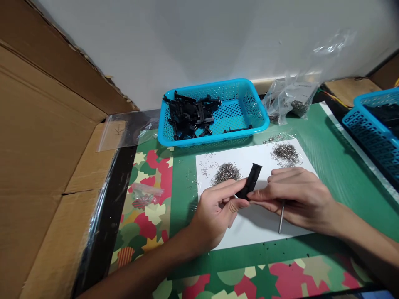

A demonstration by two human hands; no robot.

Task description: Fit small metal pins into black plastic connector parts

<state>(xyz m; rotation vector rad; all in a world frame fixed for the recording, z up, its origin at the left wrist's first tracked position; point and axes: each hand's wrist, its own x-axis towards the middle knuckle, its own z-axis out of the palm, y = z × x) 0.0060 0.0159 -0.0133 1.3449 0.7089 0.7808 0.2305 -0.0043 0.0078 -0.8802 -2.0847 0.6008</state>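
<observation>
My left hand (218, 207) is closed on a narrow black plastic part (253, 176), held tilted above the white sheet (243, 232). The thumb and fingers of my right hand (296, 197) are pinched at the lower end of that part. Whatever lies between those fingertips is too small to make out. A thin metal rod (282, 218) sticks out below my right hand, gripped in its fingers; its other end is hidden. Behind my left hand lies a heap of small metal springs or clips (227, 172). A second heap of small metal pieces (285, 153) sits beyond my right hand.
A blue basket (215, 142) with several black plastic parts (190, 112) stands at the back. Clear bags (299, 99) of metal pieces lean right of it. Another blue basket (368, 128) is at the right edge. Cardboard (46, 124) walls the left side; a small bag (146, 194) lies nearby.
</observation>
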